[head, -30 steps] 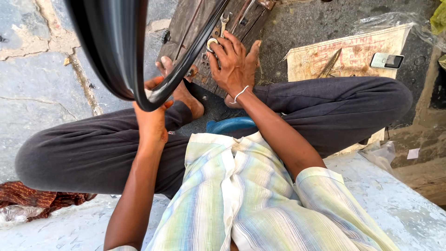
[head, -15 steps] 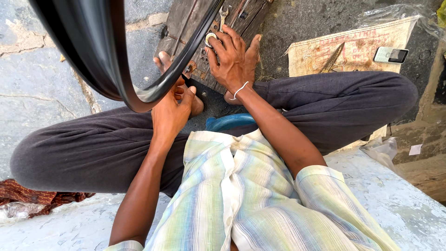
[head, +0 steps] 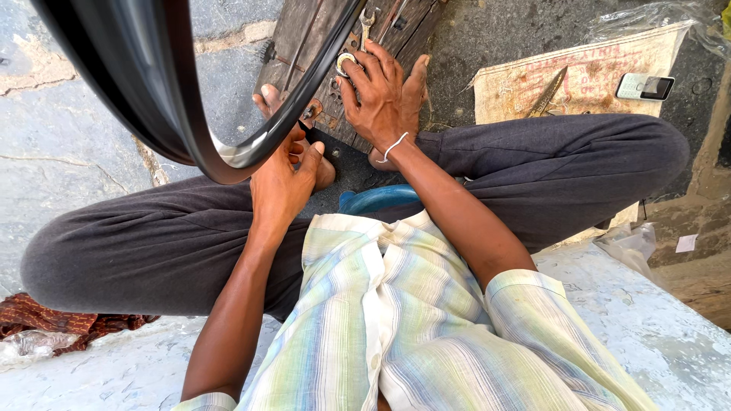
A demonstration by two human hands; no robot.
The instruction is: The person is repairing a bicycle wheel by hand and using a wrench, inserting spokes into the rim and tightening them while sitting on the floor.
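The left hand (head: pixel 280 186) has slid up the rim (head: pixel 228 156) since a second ago, its fingers now closed on the lower edge. The right hand (head: pixel 378 99) stays spread on the wooden toolbox (head: pixel 320 46), fingertips touching a spanner (head: pixel 352 53), gripping nothing.

A phone (head: pixel 644 87) lies at upper right on a tan sack (head: pixel 533 84), beside a metal blade (head: pixel 551 92). A reddish cloth (head: pixel 46 320) sits lower left; clear plastic (head: pixel 632 242) crumples at right.
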